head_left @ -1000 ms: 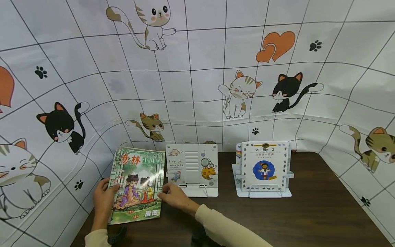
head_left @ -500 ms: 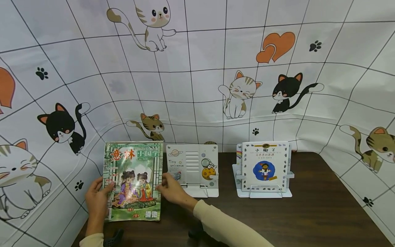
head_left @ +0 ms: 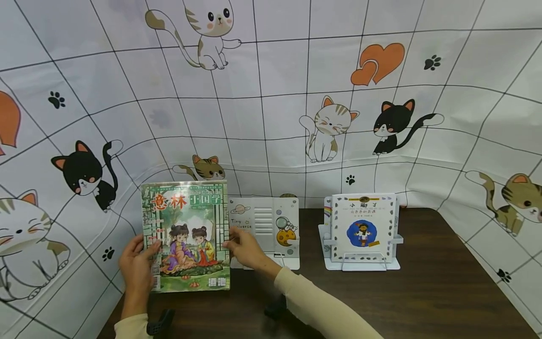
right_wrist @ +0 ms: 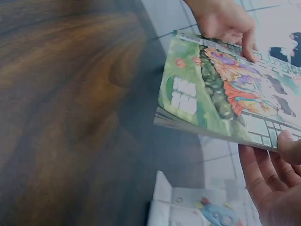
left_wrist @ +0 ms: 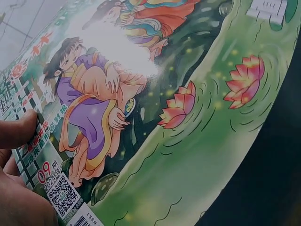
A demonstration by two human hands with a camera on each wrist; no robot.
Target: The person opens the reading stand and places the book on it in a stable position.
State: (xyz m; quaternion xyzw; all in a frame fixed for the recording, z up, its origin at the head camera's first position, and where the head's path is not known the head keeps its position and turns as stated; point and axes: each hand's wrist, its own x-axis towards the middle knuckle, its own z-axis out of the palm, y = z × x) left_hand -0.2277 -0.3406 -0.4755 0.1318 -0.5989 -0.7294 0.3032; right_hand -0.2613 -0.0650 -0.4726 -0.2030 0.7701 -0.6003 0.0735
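A green magazine (head_left: 188,235) with two cartoon figures on its cover stands nearly upright, held between both hands. My left hand (head_left: 137,266) grips its left edge, thumb on the cover and fingers behind. On the opposite edge, my right hand (head_left: 245,247) pinches it, thumb in front and fingers at the back, as the right wrist view shows. The magazine's lower edge (right_wrist: 202,129) is raised off the table there. Just right of it stands a white "Tiny universe" book stand (head_left: 264,230), its left edge partly covered by the magazine and right hand.
A second white stand (head_left: 400,263) on the right bears a white picture book (head_left: 363,212), with other books behind it. The dark wooden table (head_left: 449,292) runs up to a cat-patterned cloth backdrop (head_left: 271,117) at the back and sides.
Both hands have lifted the magazine and straightened it from a tilt. It shifted left first, then back to the right, now overlapping the left edge of the "Tiny universe" stand.
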